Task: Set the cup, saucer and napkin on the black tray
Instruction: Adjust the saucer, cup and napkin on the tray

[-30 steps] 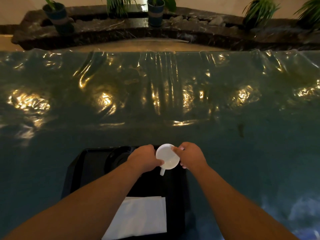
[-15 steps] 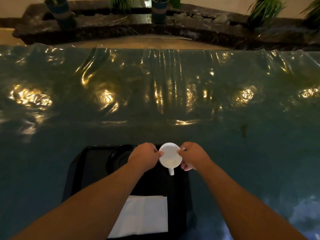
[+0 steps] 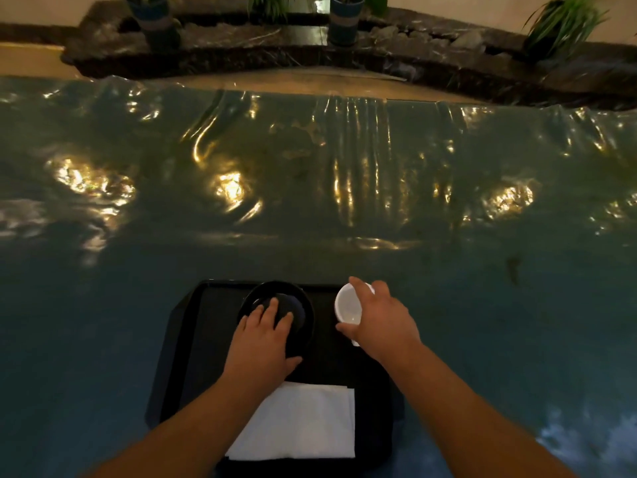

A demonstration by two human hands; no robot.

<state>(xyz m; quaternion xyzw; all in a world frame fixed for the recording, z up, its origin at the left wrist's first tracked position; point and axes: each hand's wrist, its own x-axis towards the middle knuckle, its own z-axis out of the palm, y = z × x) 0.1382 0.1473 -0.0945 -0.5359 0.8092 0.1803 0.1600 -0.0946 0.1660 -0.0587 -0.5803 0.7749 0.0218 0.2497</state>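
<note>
While the right hand [image 3: 377, 319] grips the white cup [image 3: 348, 307] above the black tray [image 3: 193, 339] and the left hand [image 3: 263, 343] lies flat, fingers spread, on the dark saucer [image 3: 275, 305], with the napkin [image 3: 300, 422] near, lower the cup centred onto the steadied saucer.

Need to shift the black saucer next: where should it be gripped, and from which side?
Probably the saucer's raised rim, on its near-left edge, where the left hand already lies flat on it. It sits low on the black tray, so pinch the rim between thumb and fingers. The right side is crowded by the right hand holding the white cup.
</note>
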